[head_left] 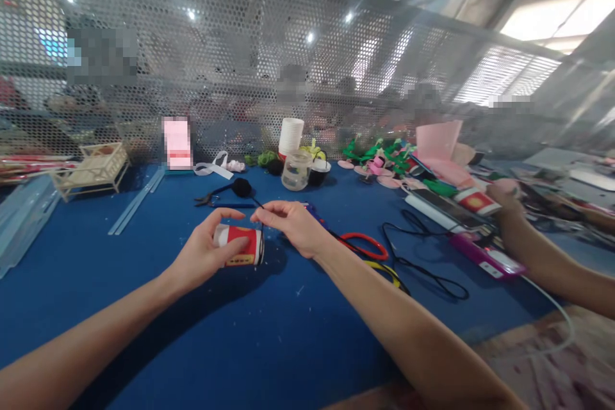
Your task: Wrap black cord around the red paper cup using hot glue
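Red and white, the cup (pixel 236 255) sits left of centre in the frame, clasped by the half-curled left hand (pixel 199 250); the right hand (pixel 294 224), fingertips pinched, holds black cord (pixel 262 245) looped round the cup's end.

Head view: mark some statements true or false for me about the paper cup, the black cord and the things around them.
1. The left hand holds a red-and-white paper cup. True.
2. The cup stands upright. False: it is held on its side over the blue table.
3. The right hand pinches a black cord. True.
4. The purple power strip lies left of the cup. False: the purple power strip lies to its right in this view.
5. A stack of white paper cups stands behind a clear plastic container. True.
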Action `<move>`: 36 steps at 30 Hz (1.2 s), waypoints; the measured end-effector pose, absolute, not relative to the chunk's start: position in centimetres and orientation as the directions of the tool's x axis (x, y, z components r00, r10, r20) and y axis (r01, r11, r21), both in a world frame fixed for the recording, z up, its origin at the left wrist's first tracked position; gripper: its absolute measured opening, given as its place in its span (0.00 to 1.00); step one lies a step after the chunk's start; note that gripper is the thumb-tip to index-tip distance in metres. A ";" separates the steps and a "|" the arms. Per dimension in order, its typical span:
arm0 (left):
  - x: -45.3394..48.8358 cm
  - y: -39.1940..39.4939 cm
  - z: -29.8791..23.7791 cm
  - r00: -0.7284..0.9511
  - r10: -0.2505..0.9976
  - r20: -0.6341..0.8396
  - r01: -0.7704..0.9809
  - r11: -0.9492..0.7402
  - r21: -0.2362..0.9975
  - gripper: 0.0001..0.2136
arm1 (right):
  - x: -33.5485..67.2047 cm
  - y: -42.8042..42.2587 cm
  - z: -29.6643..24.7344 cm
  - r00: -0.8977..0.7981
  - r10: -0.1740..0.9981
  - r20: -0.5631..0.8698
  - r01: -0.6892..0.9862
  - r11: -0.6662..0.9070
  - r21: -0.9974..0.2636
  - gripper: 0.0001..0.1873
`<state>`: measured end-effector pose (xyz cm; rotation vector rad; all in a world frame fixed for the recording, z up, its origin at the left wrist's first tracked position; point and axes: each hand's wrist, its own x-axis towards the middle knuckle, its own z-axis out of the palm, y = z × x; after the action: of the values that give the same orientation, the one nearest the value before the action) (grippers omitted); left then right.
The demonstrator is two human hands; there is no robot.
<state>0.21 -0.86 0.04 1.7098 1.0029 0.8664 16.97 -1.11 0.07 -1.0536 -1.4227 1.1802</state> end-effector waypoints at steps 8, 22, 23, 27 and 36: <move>0.5 -0.7 -0.1 0.412 0.911 -0.013 0.149 -0.053 0.987 0.18 | 17.4 -1.1 0.2 -0.114 0.953 0.281 0.163 0.297 -0.941 0.10; 0.2 -1.3 0.3 0.434 0.900 0.033 0.162 -0.114 0.980 0.16 | 17.4 -1.1 0.2 -0.109 0.960 0.259 0.335 0.281 -0.899 0.12; 0.2 -1.4 0.4 0.433 0.901 0.036 0.158 -0.116 0.981 0.16 | 17.3 -1.2 0.3 -0.108 0.962 0.252 0.337 0.274 -0.901 0.12; 0.3 -1.5 0.6 0.417 0.908 0.048 0.156 -0.123 0.980 0.16 | 17.2 -1.2 0.5 -0.102 0.967 0.232 0.341 0.254 -0.905 0.12; 0.3 -1.7 1.0 0.371 0.926 0.065 0.188 -0.144 0.972 0.15 | 17.1 -1.1 0.2 -0.107 0.969 0.225 0.334 0.248 -0.910 0.11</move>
<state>0.35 -1.74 0.98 1.5961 1.0205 0.8929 17.11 -1.14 0.24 -1.2360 -1.6176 0.8845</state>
